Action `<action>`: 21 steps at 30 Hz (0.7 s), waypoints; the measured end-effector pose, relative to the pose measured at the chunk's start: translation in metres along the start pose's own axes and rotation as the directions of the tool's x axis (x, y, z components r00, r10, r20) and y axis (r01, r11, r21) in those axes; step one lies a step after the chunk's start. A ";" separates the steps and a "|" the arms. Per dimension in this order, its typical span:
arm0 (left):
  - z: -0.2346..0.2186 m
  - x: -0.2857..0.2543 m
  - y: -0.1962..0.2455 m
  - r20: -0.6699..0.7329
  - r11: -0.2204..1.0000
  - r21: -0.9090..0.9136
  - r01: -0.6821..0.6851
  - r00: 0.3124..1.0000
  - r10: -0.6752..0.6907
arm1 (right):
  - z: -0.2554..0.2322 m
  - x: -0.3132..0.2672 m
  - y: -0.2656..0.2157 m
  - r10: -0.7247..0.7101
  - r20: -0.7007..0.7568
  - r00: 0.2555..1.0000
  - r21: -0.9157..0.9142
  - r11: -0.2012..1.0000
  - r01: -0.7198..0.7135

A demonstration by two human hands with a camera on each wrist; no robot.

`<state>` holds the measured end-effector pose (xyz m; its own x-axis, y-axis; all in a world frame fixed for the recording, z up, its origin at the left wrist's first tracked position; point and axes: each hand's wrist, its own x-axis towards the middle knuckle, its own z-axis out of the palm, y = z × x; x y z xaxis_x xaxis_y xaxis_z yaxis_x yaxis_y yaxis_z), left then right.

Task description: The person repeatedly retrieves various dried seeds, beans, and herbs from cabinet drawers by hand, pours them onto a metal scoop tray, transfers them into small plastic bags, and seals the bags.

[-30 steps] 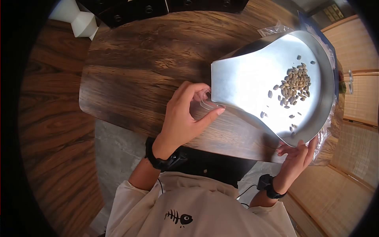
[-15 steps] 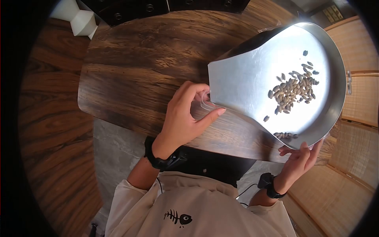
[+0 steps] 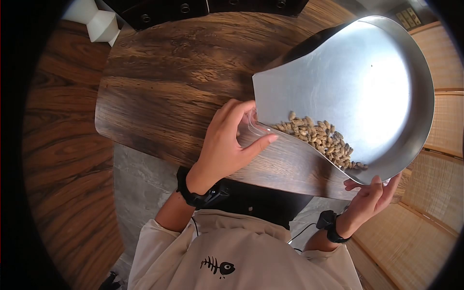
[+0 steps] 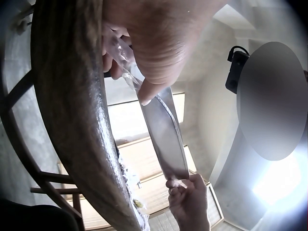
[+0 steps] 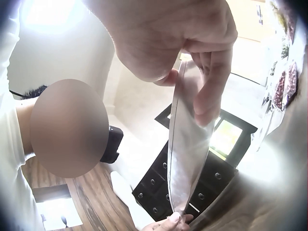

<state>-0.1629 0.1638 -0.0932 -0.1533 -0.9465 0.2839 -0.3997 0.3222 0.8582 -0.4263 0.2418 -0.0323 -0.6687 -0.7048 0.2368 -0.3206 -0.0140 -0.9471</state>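
Note:
A wide metal scoop [image 3: 333,82] with a narrow mouth is held over the table, its near side tipped low. Brownish oval seed-like pieces [image 3: 326,142] lie in a band along that near edge, up to the mouth. My right hand [image 3: 369,200] grips the scoop's rim at its rounded end; the right wrist view shows fingers on both sides of the metal [image 5: 185,139]. Around a clear plastic container [image 3: 256,126] just under the mouth curve the thumb and fingers of my left hand [image 3: 222,137]. Most of that container is hidden by the hand and scoop.
The wooden table [image 3: 159,87] spreads to the left and behind the scoop. Black drawers [image 3: 193,9] stand along its back edge, with a white angular object [image 3: 102,26] at the far left. A woven screen [image 3: 440,121] stands at the right.
The scoop's far side has risen and the scoop has tilted toward me. Its pieces have slid from the middle to the near edge and mouth. My left hand has hardly moved.

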 end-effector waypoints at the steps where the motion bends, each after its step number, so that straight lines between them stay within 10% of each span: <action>1: 0.000 0.000 -0.001 -0.001 1.000 0.015 -0.004 1.000 0.004 | 0.000 0.000 0.000 -0.021 -0.003 1.000 0.002 1.000 0.021; 21: -0.001 0.002 0.005 -0.014 1.000 -0.001 0.027 1.000 -0.027 | -0.005 0.013 0.004 -0.406 -0.116 0.906 -0.034 0.914 0.405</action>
<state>-0.1644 0.1640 -0.0878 -0.1303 -0.9549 0.2667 -0.4029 0.2968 0.8658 -0.4393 0.2358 -0.0321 -0.5535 -0.5512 0.6244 -0.5865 -0.2743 -0.7621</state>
